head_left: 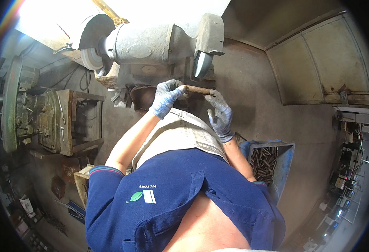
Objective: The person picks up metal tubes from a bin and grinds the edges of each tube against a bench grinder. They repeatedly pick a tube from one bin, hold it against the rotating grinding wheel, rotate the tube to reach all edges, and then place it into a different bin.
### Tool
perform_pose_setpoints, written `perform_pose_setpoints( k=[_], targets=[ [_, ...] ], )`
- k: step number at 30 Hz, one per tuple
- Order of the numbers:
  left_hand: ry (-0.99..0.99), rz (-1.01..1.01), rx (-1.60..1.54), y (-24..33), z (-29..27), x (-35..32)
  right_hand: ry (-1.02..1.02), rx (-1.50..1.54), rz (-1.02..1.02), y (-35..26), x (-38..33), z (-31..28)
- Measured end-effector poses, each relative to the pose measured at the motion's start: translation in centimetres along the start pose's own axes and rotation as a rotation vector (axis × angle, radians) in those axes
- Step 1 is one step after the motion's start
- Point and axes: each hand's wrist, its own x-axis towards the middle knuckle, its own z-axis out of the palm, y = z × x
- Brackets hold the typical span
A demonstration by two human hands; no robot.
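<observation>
A short, brownish cylindrical rod point(198, 89) lies level in front of the bench grinder point(146, 44), below its right-hand wheel point(203, 64) and apart from it. My left hand point(166, 98), in a blue-and-white glove, is closed on the rod's left end. My right hand point(221, 112), in a greyer glove, has its fingertips at the rod's right end, while one lower finger or the thumb stands off from it. A pale printed cover point(180, 130) lies over my lap beneath both hands.
By my right forearm stands a blue bin point(286, 161) holding many small metal cylinders point(263, 163). The grinder's left wheel point(91, 59) is partly exposed under its guard. A green machine point(41, 119) on a stand is at left, a large metal panel point(323, 63) at far right.
</observation>
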Motion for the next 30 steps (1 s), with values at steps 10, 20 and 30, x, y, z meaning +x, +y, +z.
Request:
perform_pose_setpoints(
  k=[10,20,30],
  targets=[
    [-0.002,-0.016,0.105,-2.5,-0.2,2.5,0.097,0.084,0.163,5.1,-0.9,1.3],
    [0.042,-0.07,0.01,-4.2,1.5,5.3,0.191,0.093,0.263,7.4,0.5,0.8],
    [0.179,-0.051,0.12,-4.8,-0.8,5.6,0.226,0.26,0.372,8.4,0.7,4.1]
  ],
)
